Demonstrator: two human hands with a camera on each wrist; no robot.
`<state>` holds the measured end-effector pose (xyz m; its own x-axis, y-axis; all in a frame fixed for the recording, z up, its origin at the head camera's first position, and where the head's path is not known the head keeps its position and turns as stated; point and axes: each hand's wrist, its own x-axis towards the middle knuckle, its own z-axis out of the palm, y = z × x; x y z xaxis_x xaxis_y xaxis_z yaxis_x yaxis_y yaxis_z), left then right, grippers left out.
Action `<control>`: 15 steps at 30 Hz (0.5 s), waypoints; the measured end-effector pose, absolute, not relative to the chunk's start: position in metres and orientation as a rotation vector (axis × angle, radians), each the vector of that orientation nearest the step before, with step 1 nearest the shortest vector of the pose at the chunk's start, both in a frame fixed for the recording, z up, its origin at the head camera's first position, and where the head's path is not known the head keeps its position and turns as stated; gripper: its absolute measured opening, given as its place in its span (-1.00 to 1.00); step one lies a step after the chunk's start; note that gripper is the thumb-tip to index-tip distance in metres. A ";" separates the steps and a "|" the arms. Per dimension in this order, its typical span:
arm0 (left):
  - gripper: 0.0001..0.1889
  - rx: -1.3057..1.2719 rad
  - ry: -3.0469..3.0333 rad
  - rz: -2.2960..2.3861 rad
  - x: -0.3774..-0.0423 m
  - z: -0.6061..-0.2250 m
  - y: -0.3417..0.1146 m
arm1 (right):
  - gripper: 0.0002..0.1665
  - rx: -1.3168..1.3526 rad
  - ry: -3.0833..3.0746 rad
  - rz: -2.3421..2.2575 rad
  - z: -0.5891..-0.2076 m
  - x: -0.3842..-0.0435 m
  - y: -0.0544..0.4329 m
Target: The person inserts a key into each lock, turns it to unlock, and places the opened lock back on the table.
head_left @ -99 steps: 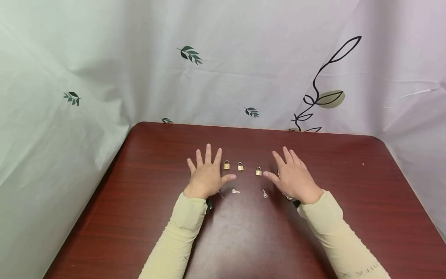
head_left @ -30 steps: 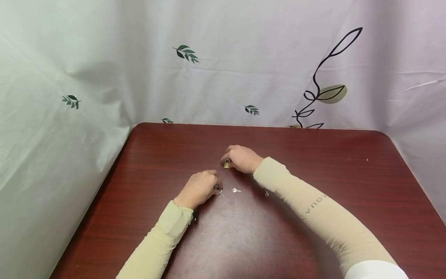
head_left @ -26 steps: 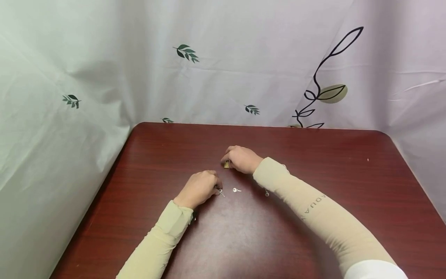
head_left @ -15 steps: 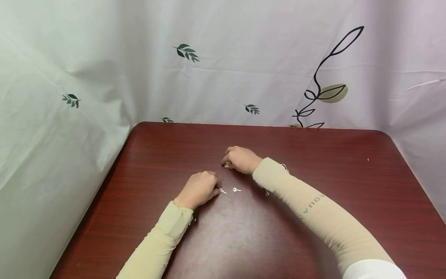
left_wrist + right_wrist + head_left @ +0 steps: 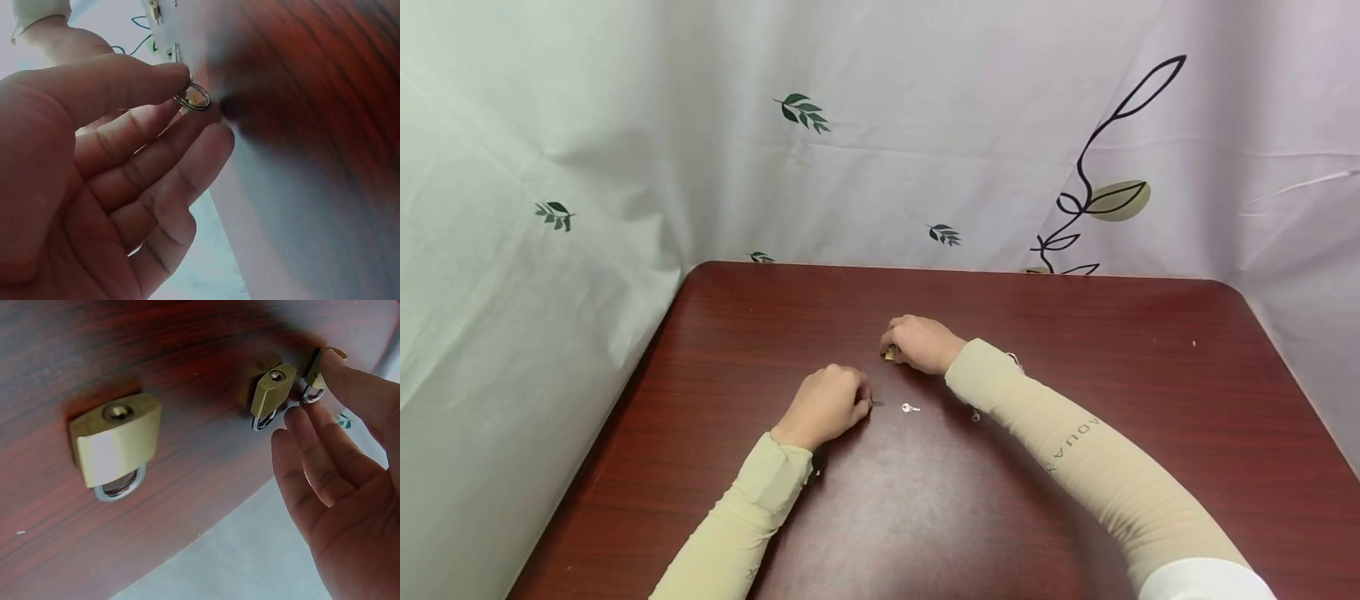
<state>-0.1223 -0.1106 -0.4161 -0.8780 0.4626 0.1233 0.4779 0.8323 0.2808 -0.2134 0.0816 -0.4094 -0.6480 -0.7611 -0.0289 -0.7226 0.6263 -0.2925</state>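
Observation:
My left hand [image 5: 827, 407] pinches a small key [image 5: 877, 404] between thumb and fingers. In the left wrist view the key's split ring [image 5: 199, 107] shows at the fingertips. My right hand [image 5: 921, 343], just beyond, holds a small brass padlock [image 5: 891, 354], tilted, with its body toward me. The right wrist view has the thumb on this padlock [image 5: 317, 376], its shackle pointing away. Two more brass padlocks lie there on the table: a middle one [image 5: 274, 390] close to the fingers and a nearer one [image 5: 119, 440]. Both have their keyholes in sight; the right arm hides them in the head view.
A second key [image 5: 911, 408] lies on the dark red table [image 5: 925, 517] right of the left hand. Another key [image 5: 976, 415] lies beside the right sleeve, partly covered. A pale curtain [image 5: 865, 167] with leaf prints hangs behind the table's far edge.
Both hands were spread flat earlier. The right has crossed left to the leftmost padlock and tipped it; the left has taken hold of a key and turned it, raising it slightly.

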 end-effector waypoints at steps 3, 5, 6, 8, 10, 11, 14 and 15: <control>-0.75 -0.709 -2.959 -0.536 -0.124 -0.415 -0.111 | -0.78 -1.233 2.698 -0.387 -0.408 -0.213 0.082; -0.77 -0.668 -2.964 -0.573 -0.124 -0.414 -0.111 | -0.78 -1.223 2.698 -0.388 -0.408 -0.213 0.082; -0.78 -0.647 -2.968 -0.592 -0.125 -0.414 -0.111 | -0.78 -1.218 2.697 -0.388 -0.408 -0.213 0.082; -0.80 -0.606 -2.978 -0.632 -0.126 -0.413 -0.111 | -0.79 -1.212 2.696 -0.388 -0.408 -0.213 0.083; -0.82 -0.565 -2.990 -0.666 -0.126 -0.413 -0.111 | -0.80 -1.207 2.696 -0.392 -0.407 -0.213 0.084; -0.83 -0.546 -2.993 -0.681 -0.126 -0.412 -0.111 | -0.82 -1.204 2.696 -0.393 -0.407 -0.213 0.084; -0.87 -0.493 -2.996 -0.704 -0.126 -0.411 -0.110 | -0.85 -1.194 2.694 -0.395 -0.407 -0.213 0.085; -0.89 -0.475 -2.994 -0.709 -0.126 -0.411 -0.110 | -0.86 -1.192 2.692 -0.392 -0.407 -0.213 0.085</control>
<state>-0.1263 -0.1104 -0.4113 -0.9531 0.2868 0.0964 0.2996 0.8500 0.4334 -0.2133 0.0848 -0.4071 -0.6654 -0.7448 -0.0498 -0.6996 0.6456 -0.3062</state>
